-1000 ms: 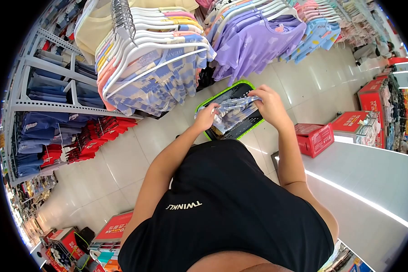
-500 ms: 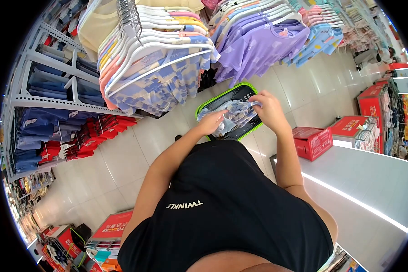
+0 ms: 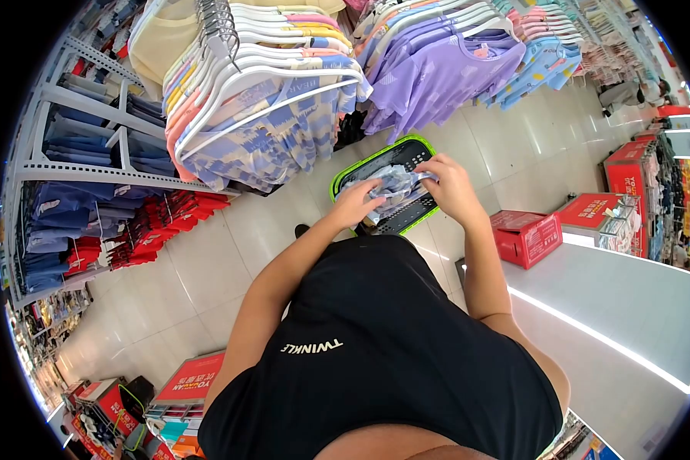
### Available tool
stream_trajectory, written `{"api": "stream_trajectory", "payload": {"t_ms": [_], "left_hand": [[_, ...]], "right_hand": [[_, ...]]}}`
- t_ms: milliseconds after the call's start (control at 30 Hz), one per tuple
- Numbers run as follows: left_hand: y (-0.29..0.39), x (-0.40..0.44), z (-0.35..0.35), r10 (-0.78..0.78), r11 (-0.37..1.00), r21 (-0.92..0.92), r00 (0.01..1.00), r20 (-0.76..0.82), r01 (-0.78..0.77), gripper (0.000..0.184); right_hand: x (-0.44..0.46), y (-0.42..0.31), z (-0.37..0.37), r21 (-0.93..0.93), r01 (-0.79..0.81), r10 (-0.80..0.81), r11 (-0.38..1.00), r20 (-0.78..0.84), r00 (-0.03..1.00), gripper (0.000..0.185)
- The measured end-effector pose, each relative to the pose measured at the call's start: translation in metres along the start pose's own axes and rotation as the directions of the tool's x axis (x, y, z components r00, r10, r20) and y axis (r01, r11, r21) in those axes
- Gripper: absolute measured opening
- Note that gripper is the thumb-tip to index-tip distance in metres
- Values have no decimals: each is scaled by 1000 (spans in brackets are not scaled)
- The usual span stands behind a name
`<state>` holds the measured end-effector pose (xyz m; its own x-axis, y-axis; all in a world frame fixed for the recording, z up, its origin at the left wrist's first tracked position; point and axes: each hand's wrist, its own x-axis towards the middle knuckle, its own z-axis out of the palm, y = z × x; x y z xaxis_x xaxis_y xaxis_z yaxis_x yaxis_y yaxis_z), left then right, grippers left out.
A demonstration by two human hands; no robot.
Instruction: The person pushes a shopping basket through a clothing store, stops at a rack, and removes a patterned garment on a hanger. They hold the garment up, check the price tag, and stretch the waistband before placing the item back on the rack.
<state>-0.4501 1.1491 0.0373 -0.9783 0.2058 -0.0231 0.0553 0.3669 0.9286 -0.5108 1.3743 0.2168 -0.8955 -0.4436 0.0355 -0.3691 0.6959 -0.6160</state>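
A blue-and-white patterned cloth item (image 3: 395, 182), bunched up, is between my two hands over a black basket with a green rim (image 3: 415, 225). My left hand (image 3: 356, 202) is closed on its left side, thumb and fingers near each other. My right hand (image 3: 449, 182) pinches its right end near the basket's right side. The basket stands on the tiled floor below. Part of its inside is hidden by the cloth and my hands.
Printed blue clothes on white hangers (image 3: 261, 142) and purple shirts (image 3: 445, 69) hang ahead. Shelves with folded jeans (image 3: 77, 138) stand left. At the right, a red box (image 3: 526, 238) sits by a grey-white surface (image 3: 621, 307).
The cloth, earlier stretched between my hands, is now more bunched and narrower. My right hand has shifted slightly; my left hand has moved a little to the right since the first frame.
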Motion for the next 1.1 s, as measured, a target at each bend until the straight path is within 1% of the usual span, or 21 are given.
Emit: {"api": "stream_trajectory", "payload": {"t_ms": [67, 100, 167, 200, 233, 300, 367, 400, 567, 633, 700, 733, 767, 800, 833, 900, 933, 1000, 1033, 1067, 1100], "left_hand": [[0, 9, -5, 43, 993, 102, 994, 105, -54, 31], [-1, 12, -8, 44, 993, 102, 994, 104, -54, 31], [8, 18, -22, 22, 998, 66, 999, 29, -24, 28], [11, 21, -30, 60, 992, 113, 998, -31, -56, 26], [19, 26, -44, 61, 992, 115, 998, -30, -57, 26], [43, 35, -78, -40, 970, 240, 999, 21, 34, 26], [69, 40, -108, -30, 959, 284, 999, 15, 24, 27], [83, 43, -121, -21, 946, 325, 1000, 12, 16, 28], [132, 51, -154, -40, 976, 217, 998, 38, 31, 25], [150, 52, -161, -126, 991, 36, 992, 22, 125, 24], [157, 54, -167, -94, 994, 58, 996, 11, 93, 22], [159, 54, -171, -39, 999, -5, 999, -17, 39, 23], [163, 54, -174, 14, 998, -66, 999, -49, -17, 25], [168, 53, -180, -1, 999, -45, 998, -70, -2, 25], [172, 53, -186, 1, 999, -41, 997, -72, -4, 25], [174, 53, -201, 18, 1000, 2, 996, -84, -18, 25], [177, 53, -205, 32, 999, -3, 995, -99, -32, 25], [187, 49, -216, 14, 1000, 23, 997, -79, -13, 25], [196, 46, -220, -5, 999, 44, 998, -59, 7, 27], [204, 43, -222, -4, 999, 47, 998, -59, 6, 27], [212, 40, -223, -22, 993, 114, 999, -36, 26, 32]], "right_hand": [[3, -1, -6, 63, 4, -4, 998, 3, 1000, 21], [4, -1, -11, 63, 5, -5, 998, 3, 1000, 21], [7, 1, -23, 94, -4, 6, 996, -19, 1000, 21], [9, 3, -30, 94, -4, 6, 996, -21, 1000, 21], [10, 5, -39, 64, 17, -16, 998, -15, 1000, 20], [13, 12, -52, 35, 41, -41, 999, -9, 999, 20], [17, 18, -63, -62, 117, -117, 991, 11, 993, 18], [18, 18, -68, -84, 110, -109, 990, 25, 994, 17], [27, 19, -86, -203, 113, -99, 973, 77, 992, 15], [31, 20, -90, -235, 101, -82, 967, 92, 992, 15], [35, 21, -95, -285, 86, -64, 955, 87, 994, 16], [38, 19, -100, -284, 87, -66, 955, 83, 994, 16], [42, 14, -107, -278, 56, -16, 959, 144, 989, 21], [45, 9, -114, -274, 25, 33, 961, 205, 978, 28], [48, 7, -119, -273, 28, 29, 962, 202, 979, 28], [51, 6, -130, -171, 24, 19, 985, 248, 969, 41], [53, 4, -134, -170, 28, 15, 985, 245, 969, 41], [57, -1, -142, -43, -65, 74, 997, 276, 958, 44], [60, -5, -146, -42, -62, 71, 997, 274, 959, 44], [63, -10, -149, -96, -6, 27, 995, 223, 974, 42], [66, -13, -150, -152, 48, -21, 987, 175, 984, 39]]}}
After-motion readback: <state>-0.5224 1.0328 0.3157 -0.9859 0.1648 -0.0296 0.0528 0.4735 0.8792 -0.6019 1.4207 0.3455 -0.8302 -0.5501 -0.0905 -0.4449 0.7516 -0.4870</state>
